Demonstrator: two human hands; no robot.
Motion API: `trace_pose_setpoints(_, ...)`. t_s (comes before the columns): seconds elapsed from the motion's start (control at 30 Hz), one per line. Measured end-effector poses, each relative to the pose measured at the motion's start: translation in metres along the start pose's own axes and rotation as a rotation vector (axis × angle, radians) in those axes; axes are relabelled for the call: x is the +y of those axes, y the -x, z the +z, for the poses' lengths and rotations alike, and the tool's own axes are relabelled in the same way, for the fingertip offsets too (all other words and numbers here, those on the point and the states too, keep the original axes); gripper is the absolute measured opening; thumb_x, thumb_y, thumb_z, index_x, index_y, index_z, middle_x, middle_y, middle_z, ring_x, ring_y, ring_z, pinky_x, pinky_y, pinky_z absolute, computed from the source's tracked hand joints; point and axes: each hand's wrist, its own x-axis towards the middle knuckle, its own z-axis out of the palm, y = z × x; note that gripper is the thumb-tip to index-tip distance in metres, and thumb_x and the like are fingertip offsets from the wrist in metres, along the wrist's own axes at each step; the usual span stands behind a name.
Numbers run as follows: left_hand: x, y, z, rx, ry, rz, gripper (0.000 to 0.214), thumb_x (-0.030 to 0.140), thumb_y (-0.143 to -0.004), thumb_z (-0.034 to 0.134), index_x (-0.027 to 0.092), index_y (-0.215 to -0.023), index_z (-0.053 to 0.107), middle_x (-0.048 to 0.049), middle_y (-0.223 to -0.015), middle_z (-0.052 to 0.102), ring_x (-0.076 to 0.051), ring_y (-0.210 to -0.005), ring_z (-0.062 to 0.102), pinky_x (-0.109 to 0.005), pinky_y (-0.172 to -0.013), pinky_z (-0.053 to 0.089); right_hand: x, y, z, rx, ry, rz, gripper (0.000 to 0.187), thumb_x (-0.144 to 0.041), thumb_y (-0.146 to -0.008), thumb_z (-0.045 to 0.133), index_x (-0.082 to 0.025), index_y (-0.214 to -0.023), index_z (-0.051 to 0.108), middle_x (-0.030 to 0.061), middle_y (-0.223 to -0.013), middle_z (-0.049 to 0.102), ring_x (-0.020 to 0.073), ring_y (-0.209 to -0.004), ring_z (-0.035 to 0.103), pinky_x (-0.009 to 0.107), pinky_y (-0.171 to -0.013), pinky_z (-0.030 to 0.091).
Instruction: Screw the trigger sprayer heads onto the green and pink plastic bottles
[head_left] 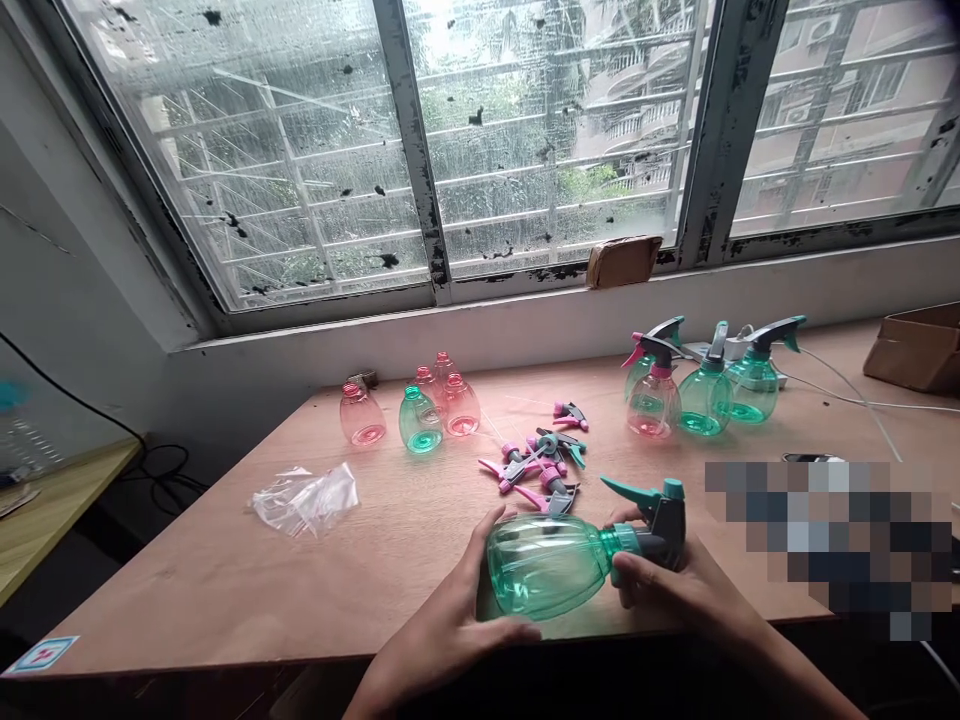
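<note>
A clear green spray bottle (551, 565) lies sideways between my two hands above the table's front edge. My left hand (457, 610) cups its base end, thumb below and fingers partly hidden behind it. At the neck, my right hand (675, 580) grips the teal collar of the grey and teal trigger head (664, 515), which sits on the bottle's mouth. Just beyond lies a pile of loose pink, grey and teal trigger heads (544, 460). Farther left stand several pink bottles (363, 415) and one green bottle (420, 420), all without heads.
Bottles with trigger heads, one pink (652, 405) and several green (705, 400), stand at the back right near white cables. A crumpled plastic bag (306, 498) lies on the left of the wooden table (247, 580). A cardboard box (915, 350) sits far right, below the window.
</note>
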Motion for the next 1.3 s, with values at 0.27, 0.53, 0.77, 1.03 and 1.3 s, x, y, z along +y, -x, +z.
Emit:
trace_pose_setpoints(0.27,0.0015,0.0021,-0.0003,-0.003,0.01,0.005,0.092,0.044,-0.09,0.071,0.03,-0.161,0.013,-0.0064,-0.171,0.017,-0.031,-0.157,0.015,-0.046,-0.129,0.012,-0.0019,0.0017,0.0018,0.011,0.002,0.01,0.038,-0.044,-0.081,0.08,-0.018,-0.101,0.061,0.0004,-0.066,0.072,0.0187,-0.057,0.066,0.032,-0.058,0.053)
trace_pose_setpoints(0.53,0.003,-0.0016,-0.0004,0.0,-0.014,-0.005,0.099,0.031,-0.087,0.076,0.033,-0.161,0.009,-0.0046,-0.171,0.02,-0.03,-0.157,0.016,-0.046,-0.13,0.013,-0.0055,0.001,-0.0008,0.024,0.06,0.005,0.035,-0.045,-0.084,0.078,-0.019,-0.098,0.061,-0.0005,-0.064,0.071,0.0196,-0.057,0.066,0.034,-0.061,0.052)
trace_pose_setpoints(0.77,0.0022,-0.0021,0.0001,-0.005,0.003,0.025,0.1,0.045,-0.085,0.076,0.028,-0.161,0.013,-0.0088,-0.171,0.018,-0.032,-0.156,0.018,-0.048,-0.129,0.012,-0.0079,0.001,0.0007,0.035,0.089,0.023,0.037,-0.047,-0.08,0.08,-0.019,-0.095,0.062,0.0003,-0.065,0.071,0.0206,-0.057,0.065,0.036,-0.061,0.052)
trace_pose_setpoints(1.03,0.0052,-0.0012,-0.0008,0.026,0.06,0.002,0.081,0.041,-0.09,0.072,0.03,-0.157,0.027,-0.007,-0.167,0.031,-0.032,-0.155,0.023,-0.049,-0.128,0.016,-0.0093,0.002,0.0027,0.101,0.123,-0.002,0.038,-0.051,-0.079,0.078,-0.019,-0.093,0.063,-0.0006,-0.057,0.07,0.0208,-0.055,0.063,0.034,-0.06,0.05)
trace_pose_setpoints(1.3,0.0037,-0.0003,0.0024,0.004,-0.01,0.053,0.121,0.038,-0.072,0.09,0.031,-0.161,0.009,-0.0098,-0.169,0.023,-0.035,-0.154,0.023,-0.047,-0.128,0.017,-0.0085,0.0036,0.0023,0.096,0.211,-0.005,0.04,-0.055,-0.079,0.076,-0.02,-0.093,0.063,0.0005,-0.056,0.069,0.0244,-0.056,0.064,0.038,-0.062,0.05)
